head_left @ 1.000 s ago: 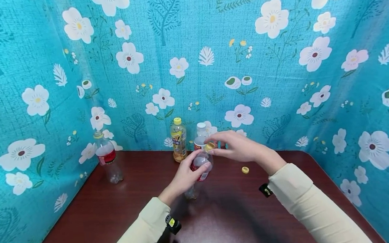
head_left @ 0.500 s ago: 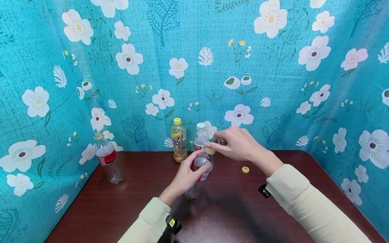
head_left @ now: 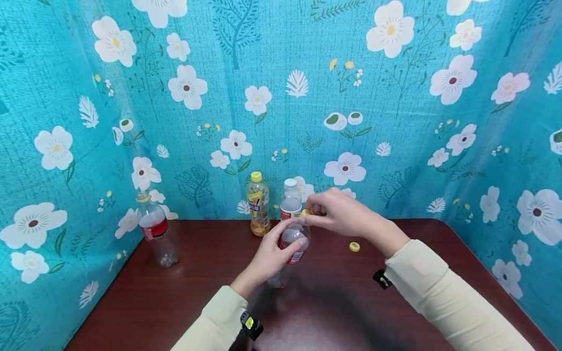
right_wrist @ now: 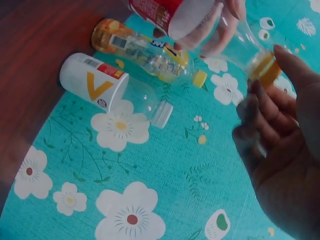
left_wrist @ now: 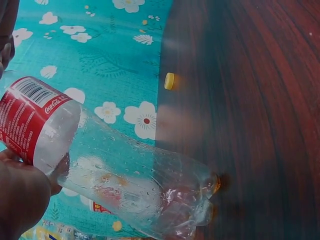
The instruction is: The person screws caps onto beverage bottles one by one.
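Observation:
A clear plastic Coca-Cola bottle (left_wrist: 120,160) with a red label stands nearly upright over the table in the head view. My left hand (head_left: 270,254) grips it around its upper part, with the thumb across the near side. At its mouth is a yellow bottle cap (right_wrist: 269,71), pinched between the thumb and fingers of my right hand (head_left: 338,215). In the right wrist view the cap sits on the neck; how tightly it fits I cannot tell. Inside the bottle only droplets show.
A second yellow cap (head_left: 354,246) lies on the dark table (head_left: 366,310) at the right. Behind stand a yellow-capped drink bottle (head_left: 258,203) and a white-capped bottle (right_wrist: 95,82). Another red-labelled bottle (head_left: 156,229) stands at the left. A floral curtain (head_left: 264,64) surrounds the table.
The right hand has brought the cap down from a tilted position onto the bottle's mouth, and its fingers have shifted around it. The left hand and bottle stay almost still.

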`<state>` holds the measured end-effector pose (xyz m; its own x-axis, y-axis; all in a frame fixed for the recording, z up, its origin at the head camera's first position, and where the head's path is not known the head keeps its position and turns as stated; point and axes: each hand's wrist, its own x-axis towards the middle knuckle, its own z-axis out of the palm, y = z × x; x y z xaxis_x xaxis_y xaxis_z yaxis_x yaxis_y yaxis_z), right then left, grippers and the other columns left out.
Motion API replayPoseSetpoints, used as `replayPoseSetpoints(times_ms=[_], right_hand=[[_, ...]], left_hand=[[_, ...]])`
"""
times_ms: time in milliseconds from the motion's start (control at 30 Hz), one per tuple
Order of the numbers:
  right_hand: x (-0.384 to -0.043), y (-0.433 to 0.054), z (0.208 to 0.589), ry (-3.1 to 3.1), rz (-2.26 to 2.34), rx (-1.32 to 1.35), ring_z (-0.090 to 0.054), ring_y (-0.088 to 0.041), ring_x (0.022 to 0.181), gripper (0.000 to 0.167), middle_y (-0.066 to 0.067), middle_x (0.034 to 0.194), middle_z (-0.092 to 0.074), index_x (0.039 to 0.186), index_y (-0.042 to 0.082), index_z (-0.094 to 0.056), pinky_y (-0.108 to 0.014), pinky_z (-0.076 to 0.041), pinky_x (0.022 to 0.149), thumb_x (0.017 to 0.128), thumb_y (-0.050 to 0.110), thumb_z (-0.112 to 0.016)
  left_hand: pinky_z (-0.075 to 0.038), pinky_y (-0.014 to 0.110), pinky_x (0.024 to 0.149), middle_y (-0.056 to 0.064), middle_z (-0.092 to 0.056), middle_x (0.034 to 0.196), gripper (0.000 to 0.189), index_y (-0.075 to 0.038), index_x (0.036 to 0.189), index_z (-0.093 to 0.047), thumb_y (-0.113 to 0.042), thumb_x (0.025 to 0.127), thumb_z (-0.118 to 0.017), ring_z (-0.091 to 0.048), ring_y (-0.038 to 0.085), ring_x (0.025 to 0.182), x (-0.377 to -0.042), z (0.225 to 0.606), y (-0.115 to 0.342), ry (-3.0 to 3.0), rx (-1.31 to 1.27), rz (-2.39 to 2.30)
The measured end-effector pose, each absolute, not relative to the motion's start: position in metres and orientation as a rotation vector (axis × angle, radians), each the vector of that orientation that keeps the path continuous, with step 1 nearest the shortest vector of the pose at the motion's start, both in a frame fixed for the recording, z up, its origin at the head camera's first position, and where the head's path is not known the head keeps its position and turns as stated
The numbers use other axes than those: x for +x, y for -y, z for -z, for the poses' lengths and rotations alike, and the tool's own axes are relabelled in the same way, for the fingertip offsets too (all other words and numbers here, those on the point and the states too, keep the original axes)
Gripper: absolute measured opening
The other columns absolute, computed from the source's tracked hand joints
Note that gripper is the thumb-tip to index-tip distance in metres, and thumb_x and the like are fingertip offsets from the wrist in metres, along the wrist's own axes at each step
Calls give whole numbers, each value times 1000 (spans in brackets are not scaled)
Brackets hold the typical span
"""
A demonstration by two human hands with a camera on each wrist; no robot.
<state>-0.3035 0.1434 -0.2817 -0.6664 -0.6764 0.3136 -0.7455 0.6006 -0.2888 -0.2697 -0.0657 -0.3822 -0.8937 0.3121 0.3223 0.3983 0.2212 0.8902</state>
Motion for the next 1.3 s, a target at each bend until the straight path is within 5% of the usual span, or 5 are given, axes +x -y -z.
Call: replayPoseSetpoints(times_ms=[167, 333, 500, 1000, 1300], right_hand=[[-301, -140, 282, 2650, -396, 1024, -45, -8, 51, 32, 10, 56, -49, 83, 20, -70, -29, -37, 47, 97, 49, -67], [-303, -146, 280, 2675, -530, 1191, -52, -11, 59, 28, 10, 69, -58, 116, 16, -73, -31, -45, 55, 98, 38, -70], [-306, -150, 280, 2668, -637, 1329, -59, -11, 72, 30, 11, 84, -64, 125, 16, -70, -32, -51, 66, 99, 30, -70], [-307, -138, 285, 2559, -691, 1206, -43, -9, 56, 18, 7, 63, -48, 97, 10, -72, -28, -39, 53, 95, 28, -75], [-305, -147, 284, 2620, -712, 1367, -53, -14, 67, 31, 7, 74, -54, 125, 13, -69, -31, -47, 63, 98, 28, -72]], left_hand=[[-52, 52, 99, 14, -57, 143, 52, -12, 146, -52, -15, 98, -71, -58, 33, 120, -271, 385, 65, 2377, -697, 1790], [-50, 55, 101, 15, -56, 144, 52, -11, 147, -52, -15, 98, -70, -57, 33, 122, -271, 386, 66, 2365, -669, 1801], [-51, 54, 101, 14, -57, 143, 52, -11, 147, -52, -16, 98, -70, -57, 32, 121, -271, 386, 68, 2369, -668, 1805], [-53, 51, 98, 10, -56, 147, 56, -19, 149, -50, -21, 97, -72, -58, 27, 121, -296, 411, 70, 2336, -709, 1770], [-53, 47, 99, 4, -57, 144, 53, -20, 149, -49, -27, 100, -67, -58, 23, 121, -294, 413, 74, 2366, -800, 1687]])
